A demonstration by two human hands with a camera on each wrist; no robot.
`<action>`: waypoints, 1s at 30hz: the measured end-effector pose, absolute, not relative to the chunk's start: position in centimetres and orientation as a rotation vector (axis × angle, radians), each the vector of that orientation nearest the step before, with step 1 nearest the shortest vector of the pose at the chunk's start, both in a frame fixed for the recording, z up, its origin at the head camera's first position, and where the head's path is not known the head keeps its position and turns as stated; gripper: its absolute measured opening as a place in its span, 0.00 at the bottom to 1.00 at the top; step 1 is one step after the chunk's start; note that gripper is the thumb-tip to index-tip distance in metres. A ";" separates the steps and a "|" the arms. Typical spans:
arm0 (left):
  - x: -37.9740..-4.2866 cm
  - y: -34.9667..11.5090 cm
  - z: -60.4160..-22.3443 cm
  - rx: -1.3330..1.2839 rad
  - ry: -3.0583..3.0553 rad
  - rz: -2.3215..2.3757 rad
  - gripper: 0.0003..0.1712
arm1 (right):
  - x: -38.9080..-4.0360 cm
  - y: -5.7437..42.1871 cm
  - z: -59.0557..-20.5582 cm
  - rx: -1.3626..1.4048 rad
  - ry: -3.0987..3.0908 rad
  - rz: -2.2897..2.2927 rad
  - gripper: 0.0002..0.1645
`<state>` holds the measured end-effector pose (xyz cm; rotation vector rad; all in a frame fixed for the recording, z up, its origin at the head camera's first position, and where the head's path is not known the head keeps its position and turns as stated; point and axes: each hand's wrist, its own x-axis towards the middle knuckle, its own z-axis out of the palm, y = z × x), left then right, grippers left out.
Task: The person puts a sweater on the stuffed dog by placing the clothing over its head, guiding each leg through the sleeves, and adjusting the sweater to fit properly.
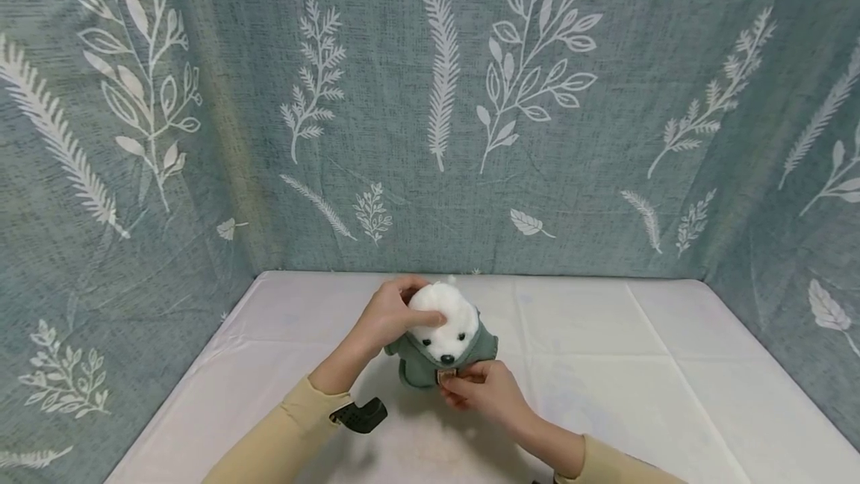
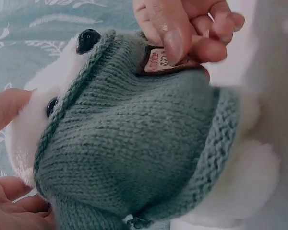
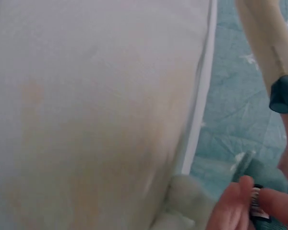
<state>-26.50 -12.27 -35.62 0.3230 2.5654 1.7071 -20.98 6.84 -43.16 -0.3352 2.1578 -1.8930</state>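
Backdrop (image 1: 403, 95) behind, white-covered table (image 1: 605, 402) below. We log the white plush toy (image 1: 455, 303) over the table's middle; contact with the cloth unclear. Green knit sweater (image 2: 129, 129) on its body. Left hand (image 1: 391, 316) grips the head; right hand (image 1: 490, 392) pinches the label (image 2: 154, 62) at the sweater's front. We judge a hard tug could stretch the knit, or twist the toy should the head grip slacken. Containers: we see none, bar the sweater round the body.

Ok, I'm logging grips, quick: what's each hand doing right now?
Left hand: holding the toy by its head.
Right hand: closed, pinching the toy's patch.
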 end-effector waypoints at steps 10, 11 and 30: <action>-26.4 -12.4 -35.8 0.382 2.567 1.663 0.27 | -20.4 9.6 -41.1 -0.439 2.274 -1.716 0.24; -26.4 -12.4 -35.7 0.381 2.569 1.658 0.27 | -20.5 9.9 -40.8 -0.467 2.323 -1.711 0.22; -26.6 -12.2 -35.8 0.316 2.567 1.693 0.22 | -24.4 11.7 -40.8 -0.621 2.778 -1.564 0.18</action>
